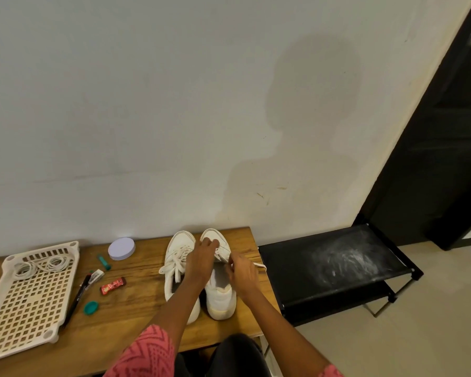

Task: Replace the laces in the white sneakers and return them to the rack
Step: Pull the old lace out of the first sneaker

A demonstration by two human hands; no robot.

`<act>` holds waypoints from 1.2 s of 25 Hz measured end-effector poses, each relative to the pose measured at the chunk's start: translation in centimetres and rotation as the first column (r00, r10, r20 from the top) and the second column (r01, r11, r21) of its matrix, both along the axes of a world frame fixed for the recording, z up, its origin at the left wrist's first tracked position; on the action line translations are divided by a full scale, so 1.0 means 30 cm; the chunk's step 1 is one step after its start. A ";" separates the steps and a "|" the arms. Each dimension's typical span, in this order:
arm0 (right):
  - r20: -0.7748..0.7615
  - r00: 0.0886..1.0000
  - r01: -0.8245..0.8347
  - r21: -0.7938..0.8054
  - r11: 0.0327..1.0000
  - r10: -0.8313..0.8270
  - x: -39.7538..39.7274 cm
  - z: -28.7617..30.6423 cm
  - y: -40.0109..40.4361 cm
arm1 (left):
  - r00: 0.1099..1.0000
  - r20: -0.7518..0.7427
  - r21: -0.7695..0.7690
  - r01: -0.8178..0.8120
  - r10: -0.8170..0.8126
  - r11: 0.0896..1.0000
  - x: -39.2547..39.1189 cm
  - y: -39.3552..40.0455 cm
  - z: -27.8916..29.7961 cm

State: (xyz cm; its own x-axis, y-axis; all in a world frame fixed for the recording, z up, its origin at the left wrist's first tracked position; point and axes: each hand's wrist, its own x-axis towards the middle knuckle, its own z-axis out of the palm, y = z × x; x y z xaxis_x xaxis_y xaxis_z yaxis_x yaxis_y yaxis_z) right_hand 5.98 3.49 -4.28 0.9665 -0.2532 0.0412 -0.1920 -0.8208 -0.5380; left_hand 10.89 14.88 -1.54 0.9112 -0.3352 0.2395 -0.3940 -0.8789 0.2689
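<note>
Both white sneakers sit side by side on the wooden table [136, 330], toes to the wall. Right sneaker [220, 292] is the reference. Left hand [201, 261] reaches across from the left sneaker [178, 268] side, forearm angled over it, fingers curled down onto the right sneaker's toe and lace area; exact grip can't be told. Right hand [242, 273] is just right of the tongue, fingers pinching the lace [259, 265], whose free end trails right. Spare laces [42, 265] lie in the perforated tray [25, 303], well left. Black rack [335, 265] is right of it.
</note>
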 end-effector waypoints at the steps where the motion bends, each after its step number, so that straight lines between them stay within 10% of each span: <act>1: -0.001 1.000 0.001 0.001 1.000 -0.001 0.002 -0.002 -0.001 | 0.996 0.069 0.114 0.056 -0.064 0.992 0.002 -0.003 0.004; 7: 0.004 1.000 0.025 -0.002 1.000 -0.025 0.008 -0.013 0.003 | 0.973 0.012 0.391 0.208 -0.231 0.897 0.009 -0.016 0.009; 14: 0.030 0.999 0.043 0.025 0.999 -0.044 -0.002 -0.013 0.007 | 0.947 -0.220 0.072 0.255 -0.234 0.964 -0.011 0.051 0.056; 21: 0.016 0.998 0.057 0.039 0.998 -0.058 0.003 -0.022 0.000 | 0.971 -0.138 0.459 0.239 -0.197 0.856 -0.012 -0.016 0.064; 26: 0.039 0.998 0.043 0.036 0.998 -0.045 0.001 -0.030 -0.001 | 0.998 -0.063 0.082 0.002 0.003 0.997 -0.017 0.056 0.016; 30: 0.046 0.998 0.039 0.057 0.998 -0.041 0.003 -0.036 -0.003 | 0.907 -0.142 -0.264 -0.420 0.396 0.868 -0.027 0.112 0.009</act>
